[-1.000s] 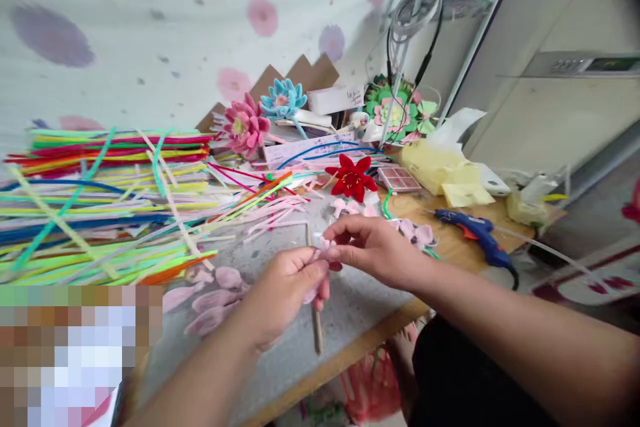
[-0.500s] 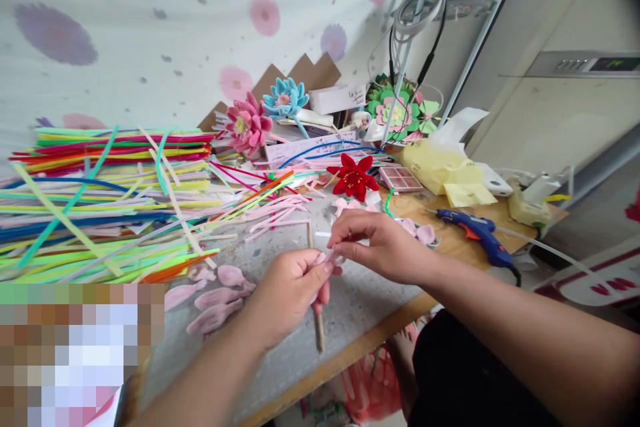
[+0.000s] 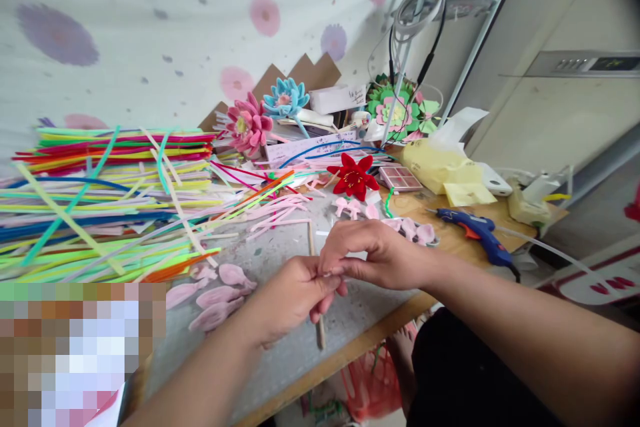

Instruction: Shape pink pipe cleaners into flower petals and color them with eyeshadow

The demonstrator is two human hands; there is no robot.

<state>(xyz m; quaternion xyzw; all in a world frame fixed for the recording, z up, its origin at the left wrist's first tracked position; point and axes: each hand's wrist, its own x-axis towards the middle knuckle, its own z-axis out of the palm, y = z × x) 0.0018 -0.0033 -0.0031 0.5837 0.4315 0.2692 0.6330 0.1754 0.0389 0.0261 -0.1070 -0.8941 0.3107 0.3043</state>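
Meeting over a stick (image 3: 321, 335), long axis toward table edge (image 3: 350, 347): left hand (image 3: 287, 299), right hand (image 3: 380, 251), each grip closed (contents hidden).

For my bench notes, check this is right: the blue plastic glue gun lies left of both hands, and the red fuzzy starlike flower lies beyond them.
Not left: the head view shows the blue plastic glue gun lying right of the left hand and right hand. The red fuzzy starlike flower does lie beyond them.

Pale pink petals (image 3: 220, 296), red flower (image 3: 351, 179), flower-printed white cloth (image 3: 193, 33)
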